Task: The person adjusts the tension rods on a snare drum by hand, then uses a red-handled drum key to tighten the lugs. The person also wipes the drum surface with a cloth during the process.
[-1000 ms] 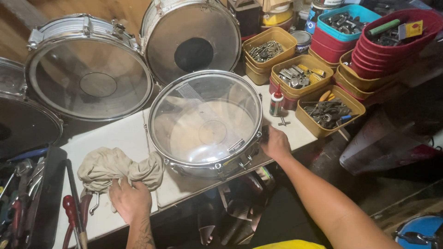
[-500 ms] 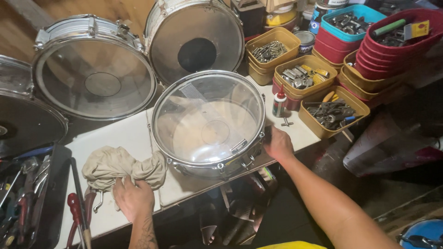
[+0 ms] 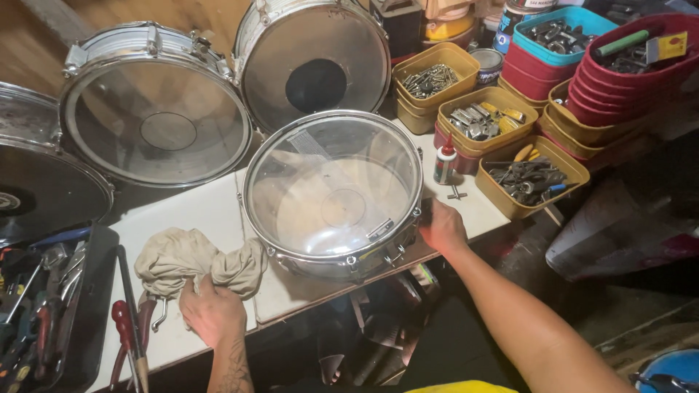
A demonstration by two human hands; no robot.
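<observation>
Chrome and clear plastic make up the snare drum [image 3: 333, 195] lying flat on the white worktable [image 3: 207, 211], its transparent head facing up. The right hand [image 3: 441, 227] is pressed against the drum's near-right shell, fingers curled around the rim, gripping the hoop beside a tension lug. Off the drum's near-left side, the left hand [image 3: 212, 311] is closed on a crumpled beige rag [image 3: 196, 260] that lies just beside the shell. Beyond the drum stand two more drums [image 3: 156, 109], tilted on edge; to its right sit yellow tubs of hardware [image 3: 484, 120] and a small glue bottle [image 3: 445, 161]. Far to its left lies a tray of hand tools [image 3: 44, 306]. The drum looks rigid and fairly heavy at the metal shell, yet the thin head would likely dent or scratch under pressure, so the hoop and shell seem the safest places to hold; polished chrome may be slippery. The rag is soft and light.
</observation>
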